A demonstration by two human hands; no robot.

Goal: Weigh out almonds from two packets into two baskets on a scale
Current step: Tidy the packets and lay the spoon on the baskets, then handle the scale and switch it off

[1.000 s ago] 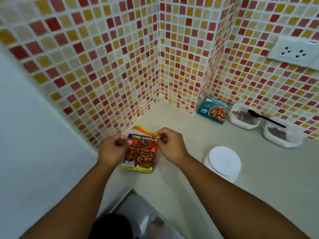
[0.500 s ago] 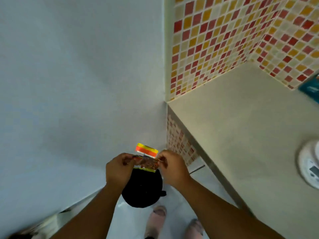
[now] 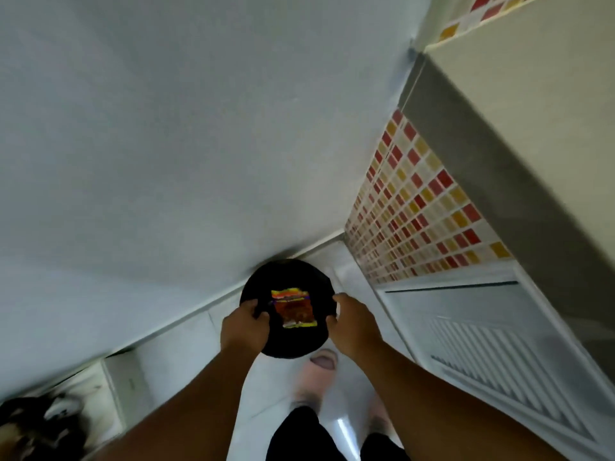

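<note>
Packet (image 3: 293, 307) is seen inside a black bin (image 3: 286, 341) on the floor; left hand (image 3: 244, 329) grips its rim, right hand's (image 3: 354, 324) fingers are loosely curled, empty.

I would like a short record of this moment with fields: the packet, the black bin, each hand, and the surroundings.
packet: almond packet, orange and yellow, lies inside the bin, no hand on it
bin: round black bin on the floor by the white wall
left hand: left hand grips the bin's left rim
right hand: right hand at the right rim, grip unclear
surroundings: tiled counter side to the right
</note>
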